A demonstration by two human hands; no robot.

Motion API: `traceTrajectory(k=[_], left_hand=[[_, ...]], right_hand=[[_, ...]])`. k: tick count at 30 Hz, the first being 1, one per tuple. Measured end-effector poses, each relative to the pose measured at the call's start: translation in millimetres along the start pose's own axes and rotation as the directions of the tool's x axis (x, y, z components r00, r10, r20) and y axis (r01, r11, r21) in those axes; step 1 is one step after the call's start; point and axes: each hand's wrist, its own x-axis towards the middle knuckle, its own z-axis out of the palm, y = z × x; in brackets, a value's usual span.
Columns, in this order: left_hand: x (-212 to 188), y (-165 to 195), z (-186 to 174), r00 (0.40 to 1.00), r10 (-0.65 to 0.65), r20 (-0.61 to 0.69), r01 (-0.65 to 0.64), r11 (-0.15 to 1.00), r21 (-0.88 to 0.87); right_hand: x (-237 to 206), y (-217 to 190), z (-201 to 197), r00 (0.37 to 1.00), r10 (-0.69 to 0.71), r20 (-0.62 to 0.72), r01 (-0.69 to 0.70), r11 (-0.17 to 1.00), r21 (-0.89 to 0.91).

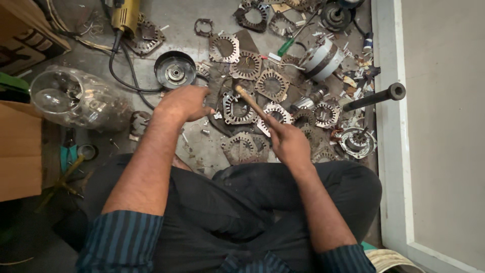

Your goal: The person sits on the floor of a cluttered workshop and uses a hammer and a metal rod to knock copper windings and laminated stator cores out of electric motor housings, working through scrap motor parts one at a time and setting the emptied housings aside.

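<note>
- The person sits cross-legged on the concrete floor (197, 151), bent over a spread of dismantled fan-motor parts.
- The right hand (288, 144) is closed around a wooden handle (251, 103) that slants up and to the left; the handle's far end sits over the pile, and I cannot tell what tool head it carries, if any.
- The left hand (184, 103) rests knuckles-up, fingers curled at the edge of a stator lamination ring (237, 107); whether it pinches something small is hidden.
- How far along, by my reckoning: a good deal is already apart. Many bare toothed rings lie loose, such as the one at (271, 84), and a round motor cover (175, 70) sits just beyond the left hand. A motor body (323, 58) and a rotor assembly (357, 141) look not yet stripped.
- Containers: a clear plastic jar (76, 98) lies on its side at the left with small bits inside, too blurred to name. A cardboard box (20, 146) stands beside it, contents hidden.
- A yellow power tool (125, 15) with its black cable lies near the top edge.
</note>
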Motion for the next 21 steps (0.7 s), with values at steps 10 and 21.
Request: traceTrajectory(k=[10,21], left_hand=[[-6,5,-6,0.999,-0.038,-0.004,0.038,0.999,-0.039],[-3,3,-3,1.0,-0.013,0.002,0.013,1.0,-0.011]], right_hand=[[-3,-2,-5,0.999,-0.002,-0.035,0.004,0.998,0.062],[0,1,-14,0.997,0.074,-0.017,-0.07,0.979,0.189]])
